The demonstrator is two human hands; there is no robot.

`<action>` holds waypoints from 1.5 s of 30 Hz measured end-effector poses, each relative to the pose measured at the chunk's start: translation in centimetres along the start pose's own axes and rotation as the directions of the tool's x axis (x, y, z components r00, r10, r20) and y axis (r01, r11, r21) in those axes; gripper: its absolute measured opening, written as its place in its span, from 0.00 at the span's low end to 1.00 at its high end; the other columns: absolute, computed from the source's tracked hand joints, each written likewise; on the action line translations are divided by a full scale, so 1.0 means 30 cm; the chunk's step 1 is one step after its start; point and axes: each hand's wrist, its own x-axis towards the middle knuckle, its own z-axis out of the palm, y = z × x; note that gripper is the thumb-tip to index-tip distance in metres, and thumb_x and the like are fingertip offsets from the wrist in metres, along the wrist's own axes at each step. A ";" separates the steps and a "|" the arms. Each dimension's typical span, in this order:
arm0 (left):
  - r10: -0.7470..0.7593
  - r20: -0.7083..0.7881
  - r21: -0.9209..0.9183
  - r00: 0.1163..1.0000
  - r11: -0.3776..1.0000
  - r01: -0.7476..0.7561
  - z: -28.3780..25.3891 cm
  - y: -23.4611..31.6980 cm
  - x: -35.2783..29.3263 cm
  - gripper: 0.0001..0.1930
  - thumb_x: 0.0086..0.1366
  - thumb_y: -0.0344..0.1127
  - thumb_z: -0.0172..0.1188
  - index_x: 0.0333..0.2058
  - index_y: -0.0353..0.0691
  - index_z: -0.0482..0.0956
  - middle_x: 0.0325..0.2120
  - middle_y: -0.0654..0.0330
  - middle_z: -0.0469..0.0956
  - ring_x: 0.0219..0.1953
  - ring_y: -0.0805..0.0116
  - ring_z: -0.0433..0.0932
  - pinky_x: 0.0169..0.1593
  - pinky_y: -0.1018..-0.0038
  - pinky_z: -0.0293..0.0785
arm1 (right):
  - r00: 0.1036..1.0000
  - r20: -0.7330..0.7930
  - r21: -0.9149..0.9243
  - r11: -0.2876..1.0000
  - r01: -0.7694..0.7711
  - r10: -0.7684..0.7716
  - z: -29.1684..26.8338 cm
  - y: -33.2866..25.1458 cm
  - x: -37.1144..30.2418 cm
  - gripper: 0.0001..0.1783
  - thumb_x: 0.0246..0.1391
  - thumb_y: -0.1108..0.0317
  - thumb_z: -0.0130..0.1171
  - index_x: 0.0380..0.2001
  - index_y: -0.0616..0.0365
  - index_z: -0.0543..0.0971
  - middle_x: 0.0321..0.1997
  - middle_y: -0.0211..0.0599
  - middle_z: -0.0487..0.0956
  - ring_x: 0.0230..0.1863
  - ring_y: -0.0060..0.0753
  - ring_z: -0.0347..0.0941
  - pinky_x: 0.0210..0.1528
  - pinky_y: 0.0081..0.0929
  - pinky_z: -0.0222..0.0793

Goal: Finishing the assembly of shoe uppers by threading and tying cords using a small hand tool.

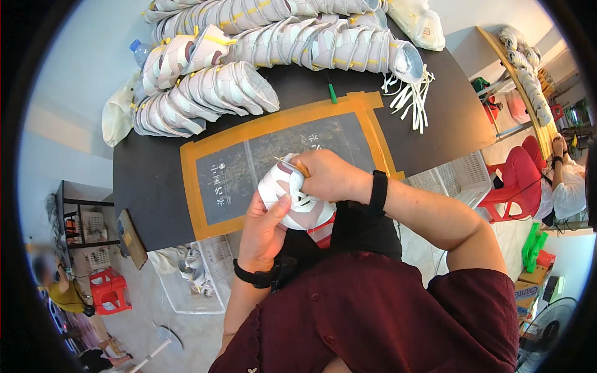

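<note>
My left hand (264, 227) grips a white and pale pinkish shoe upper (274, 188) by its side, thumb pressed on its face. White laces (301, 199) run across the middle of it. In my right hand (333, 174), closed fingers hold a thin pointed tool with an orange-brown handle (302, 168), like an awl or lacing hook. Its metal tip reaches over the upper's far edge. Whether the tip touches the upper, I cannot tell. The upper is held above the near edge of a dark table (149, 186), over a tape-bordered panel (280, 143).
Long nested stacks of shoe uppers (311, 46) lie at the table's far side. Loose white laces (410, 99) hang beside one stack. A green-handled tool (332, 93) lies beyond the panel. White crates (457, 177) stand beside the table; another person (566, 180) sits at the right.
</note>
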 end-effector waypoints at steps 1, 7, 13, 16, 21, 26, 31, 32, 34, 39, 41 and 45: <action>0.001 -0.002 -0.003 1.000 1.000 -0.001 0.005 0.001 -0.002 0.24 0.65 0.26 0.58 0.59 0.43 0.66 0.54 0.60 0.72 0.57 0.64 0.72 0.61 0.62 0.68 | 1.000 -0.004 0.014 1.000 -0.001 0.001 0.000 0.002 0.001 0.12 0.46 0.72 0.59 0.37 0.61 0.79 0.31 0.50 0.80 0.34 0.45 0.79 0.38 0.34 0.73; 0.031 -0.031 -0.105 0.999 0.994 -0.034 0.010 0.010 -0.009 0.27 0.63 0.28 0.59 0.60 0.38 0.64 0.54 0.58 0.72 0.56 0.63 0.72 0.61 0.61 0.68 | 0.999 -0.041 0.640 0.768 0.028 -0.003 0.004 0.014 -0.038 0.11 0.57 0.68 0.58 0.42 0.59 0.77 0.30 0.27 0.78 0.26 0.22 0.72 0.30 0.24 0.69; 0.081 0.064 -0.282 0.995 0.958 -0.060 -0.083 -0.011 -0.044 0.33 0.58 0.36 0.64 0.61 0.36 0.63 0.53 0.56 0.73 0.56 0.60 0.73 0.61 0.61 0.68 | 0.967 -0.126 0.704 0.706 -0.069 0.220 0.001 0.019 -0.212 0.11 0.62 0.63 0.55 0.44 0.55 0.75 0.34 0.22 0.74 0.30 0.09 0.65 0.29 0.12 0.61; 0.130 0.120 -0.356 0.984 0.931 -0.079 -0.091 -0.027 -0.059 0.34 0.57 0.38 0.65 0.60 0.36 0.64 0.50 0.56 0.75 0.52 0.60 0.75 0.59 0.60 0.70 | 0.969 -0.031 0.808 0.577 -0.119 0.243 0.051 0.013 -0.272 0.14 0.64 0.58 0.54 0.46 0.54 0.73 0.25 0.18 0.67 0.20 0.09 0.55 0.21 0.12 0.52; 0.190 0.209 -0.179 0.959 0.972 -0.154 -0.047 -0.012 -0.063 0.29 0.60 0.47 0.63 0.55 0.36 0.69 0.51 0.55 0.74 0.54 0.59 0.72 0.60 0.59 0.68 | 0.973 0.229 0.972 0.063 -0.228 -0.014 0.113 0.056 -0.283 0.09 0.62 0.62 0.58 0.38 0.50 0.70 0.20 0.16 0.63 0.14 0.10 0.50 0.16 0.14 0.45; 0.278 0.106 0.004 0.955 0.960 -0.280 0.050 0.001 -0.080 0.26 0.64 0.41 0.61 0.58 0.40 0.65 0.57 0.58 0.68 0.58 0.62 0.69 0.62 0.61 0.67 | 0.997 0.070 0.994 0.084 -0.067 -0.031 0.110 0.043 -0.303 0.10 0.60 0.67 0.61 0.33 0.47 0.67 0.20 0.16 0.63 0.14 0.10 0.49 0.15 0.15 0.42; 0.210 0.089 -0.137 0.974 0.971 -0.196 0.027 -0.029 -0.128 0.24 0.66 0.38 0.59 0.58 0.43 0.65 0.55 0.61 0.71 0.60 0.62 0.68 0.62 0.59 0.68 | 0.993 0.033 0.986 0.164 -0.014 -0.115 0.122 0.064 -0.334 0.10 0.59 0.67 0.61 0.40 0.51 0.71 0.29 0.21 0.73 0.18 0.08 0.55 0.19 0.11 0.49; 0.209 0.086 -0.136 0.974 0.971 -0.196 0.032 -0.028 -0.130 0.24 0.66 0.38 0.59 0.58 0.43 0.65 0.55 0.61 0.71 0.60 0.62 0.68 0.62 0.59 0.68 | 0.993 0.035 0.987 0.162 -0.016 -0.116 0.127 0.070 -0.332 0.10 0.59 0.67 0.61 0.40 0.51 0.71 0.29 0.21 0.73 0.18 0.08 0.55 0.19 0.11 0.49; 0.207 0.116 -0.200 0.971 0.963 -0.181 0.050 -0.025 -0.128 0.23 0.65 0.34 0.59 0.58 0.42 0.66 0.56 0.60 0.70 0.58 0.65 0.70 0.62 0.63 0.68 | 0.985 0.052 0.999 0.013 -0.050 -0.163 0.135 0.082 -0.331 0.14 0.58 0.67 0.61 0.45 0.53 0.71 0.33 0.23 0.74 0.17 0.07 0.55 0.18 0.10 0.51; 0.155 0.122 -0.241 0.980 0.963 -0.122 0.057 -0.039 -0.100 0.22 0.66 0.33 0.57 0.58 0.45 0.65 0.57 0.61 0.69 0.60 0.65 0.69 0.63 0.60 0.67 | 0.977 0.067 0.985 -0.141 -0.096 -0.200 0.107 0.047 -0.301 0.11 0.62 0.66 0.58 0.45 0.51 0.71 0.21 0.16 0.65 0.14 0.08 0.50 0.16 0.11 0.47; 0.120 0.067 -0.283 0.990 0.954 -0.097 0.087 -0.025 -0.092 0.24 0.67 0.33 0.56 0.60 0.45 0.63 0.59 0.62 0.68 0.62 0.64 0.66 0.64 0.59 0.65 | 0.988 0.069 0.983 -0.161 -0.092 -0.140 0.111 0.069 -0.282 0.10 0.62 0.66 0.56 0.45 0.51 0.71 0.22 0.15 0.65 0.14 0.07 0.50 0.16 0.10 0.48; 0.066 0.054 -0.229 0.996 0.972 -0.052 0.102 -0.022 -0.087 0.28 0.67 0.32 0.55 0.65 0.46 0.58 0.62 0.63 0.64 0.64 0.65 0.64 0.66 0.60 0.62 | 0.987 0.007 0.992 -0.124 -0.027 -0.163 0.138 0.114 -0.258 0.14 0.64 0.66 0.54 0.51 0.52 0.68 0.29 0.17 0.69 0.14 0.05 0.50 0.16 0.10 0.49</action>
